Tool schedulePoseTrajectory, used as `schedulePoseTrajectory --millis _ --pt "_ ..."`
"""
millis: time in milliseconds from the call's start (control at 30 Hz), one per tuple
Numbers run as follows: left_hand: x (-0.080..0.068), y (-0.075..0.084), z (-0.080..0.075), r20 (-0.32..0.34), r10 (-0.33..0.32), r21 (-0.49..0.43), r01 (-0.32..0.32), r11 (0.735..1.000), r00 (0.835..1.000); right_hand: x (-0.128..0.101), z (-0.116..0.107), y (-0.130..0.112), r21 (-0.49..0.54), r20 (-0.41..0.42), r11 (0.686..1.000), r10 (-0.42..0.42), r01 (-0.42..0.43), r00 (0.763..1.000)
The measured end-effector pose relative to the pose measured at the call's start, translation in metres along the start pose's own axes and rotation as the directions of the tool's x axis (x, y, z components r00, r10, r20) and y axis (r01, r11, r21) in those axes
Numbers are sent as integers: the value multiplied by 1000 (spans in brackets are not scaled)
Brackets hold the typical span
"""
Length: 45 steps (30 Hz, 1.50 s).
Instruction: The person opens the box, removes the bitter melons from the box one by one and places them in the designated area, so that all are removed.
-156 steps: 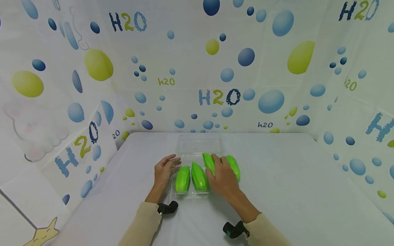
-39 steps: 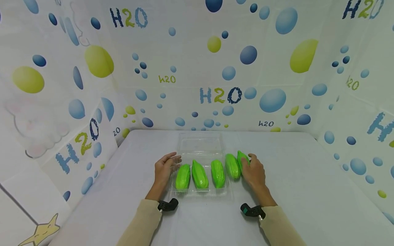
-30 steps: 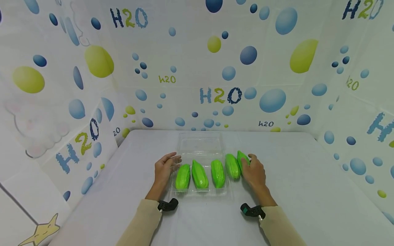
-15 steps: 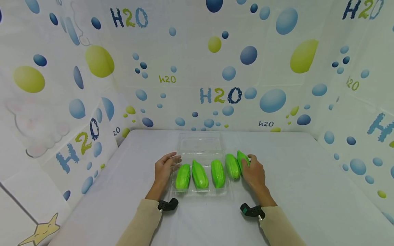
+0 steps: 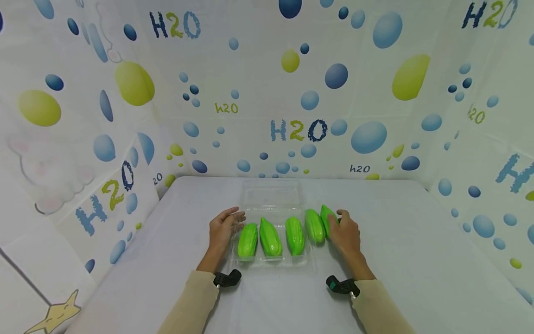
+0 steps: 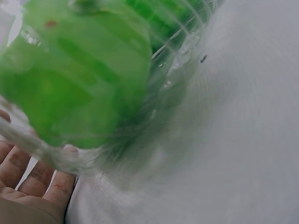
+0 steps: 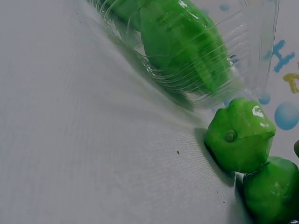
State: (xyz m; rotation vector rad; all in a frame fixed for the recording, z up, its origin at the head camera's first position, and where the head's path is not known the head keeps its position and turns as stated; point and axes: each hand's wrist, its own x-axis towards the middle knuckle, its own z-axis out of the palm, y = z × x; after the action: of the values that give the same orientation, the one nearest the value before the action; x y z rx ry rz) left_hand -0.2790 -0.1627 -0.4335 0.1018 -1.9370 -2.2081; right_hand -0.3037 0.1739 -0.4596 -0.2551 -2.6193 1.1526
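In the head view, a clear plastic clamshell box (image 5: 275, 260) lies with its lid (image 5: 271, 195) folded back. It holds three bright green, ridged gourd-like vegetables, at left (image 5: 248, 241), middle (image 5: 270, 237) and right (image 5: 295, 236). My left hand (image 5: 221, 232) rests at the box's left wall; in the left wrist view its fingers (image 6: 39, 177) lie fairly straight against the plastic. Outside, a fourth green gourd (image 5: 314, 226) lies beside the box. My right hand (image 5: 345, 235) holds a fifth green gourd (image 5: 327, 218) between thumb and fingers, partly hiding it.
A white cloth covers the table (image 5: 400, 250). A patterned curtain (image 5: 258, 83) with bubble and H2O prints rises behind and at both sides. Black wrist cameras (image 5: 227, 278) sit on both wrists. In the right wrist view the fourth gourd (image 7: 240, 135) and fifth gourd (image 7: 272, 190) touch.
Since the oldest frame, my right hand has left the gourd at the box, which now lies inside, and moved right onto the outermost gourd. During the last second nothing has visibly moved.
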Motion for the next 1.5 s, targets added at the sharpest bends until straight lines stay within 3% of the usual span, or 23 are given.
schedulePoseTrajectory --millis 200,333,633,767,967,1167,1300,1500 --pt "13 -21 -3 -6 5 -13 -5 1000 1000 2 -1 0 -80 -41 997 -3 0 999" --pt "15 -27 -3 -18 29 5 -29 1000 999 4 1 -5 -95 -82 992 -86 78 993" --pt "14 -28 -4 -25 42 20 -41 999 999 -1 2 -28 -18 -109 969 -248 247 963" --pt "14 -27 -6 -33 53 25 -52 998 998 0 4 -35 5 -65 929 -370 371 927" --pt "13 -23 -6 -8 25 -17 -25 1000 1000 3 7 -37 46 2 833 -552 551 834" --pt "16 -29 -6 -7 22 -18 -22 1000 1000 -1 12 -38 55 39 769 -639 637 768" --pt "15 -28 -6 -17 31 -4 -31 1000 999 -5 14 -43 55 100 750 -661 659 744" --pt "14 -26 -4 -24 34 -5 -34 999 999 -8 15 -48 6 239 751 -642 660 729"
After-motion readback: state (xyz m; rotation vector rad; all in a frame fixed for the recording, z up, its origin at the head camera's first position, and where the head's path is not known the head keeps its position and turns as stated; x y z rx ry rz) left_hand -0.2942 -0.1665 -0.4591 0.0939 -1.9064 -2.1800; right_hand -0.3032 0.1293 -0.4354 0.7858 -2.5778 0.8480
